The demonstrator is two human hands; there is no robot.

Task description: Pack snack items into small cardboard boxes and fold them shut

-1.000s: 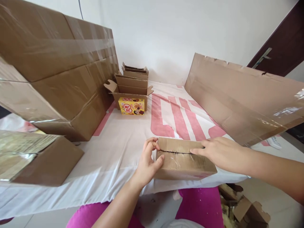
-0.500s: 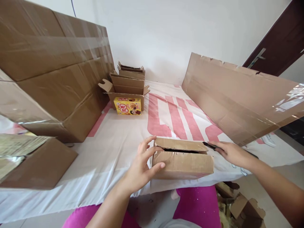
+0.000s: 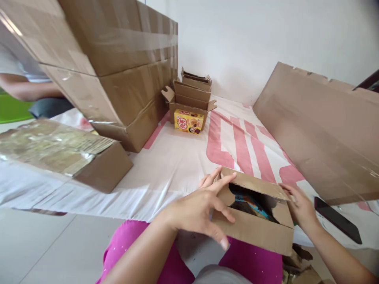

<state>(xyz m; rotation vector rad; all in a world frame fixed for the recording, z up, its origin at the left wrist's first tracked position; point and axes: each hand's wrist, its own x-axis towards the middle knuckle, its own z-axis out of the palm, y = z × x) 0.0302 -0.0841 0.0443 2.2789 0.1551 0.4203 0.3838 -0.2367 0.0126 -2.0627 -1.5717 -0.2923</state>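
A small cardboard box (image 3: 254, 236) lies at the table's front edge, its top flaps parted. Through the gap I see a blue, printed packet (image 3: 251, 206); the rest of the contents is hidden. My left hand (image 3: 204, 207) is open at the box's left end, fingers spread, with some fingertips against the flap and rim. On the right end, my right hand (image 3: 302, 209) has its fingers bent over the corner of the far flap, gripping it; its thumb is hidden. No tool shows in either hand.
Large taped cartons (image 3: 133, 79) are stacked at left, with a flatter carton (image 3: 97, 165) before them. A yellow printed box (image 3: 188, 121) leans on open cartons (image 3: 192, 94). A cardboard panel (image 3: 319, 130) and a phone (image 3: 337, 220) are at right. Another person's arm (image 3: 32, 90) shows far left.
The flaps have spread, exposing the packet. My right hand has moved onto the box's corner, and the dark tool it held is out of sight. The view has swung left.
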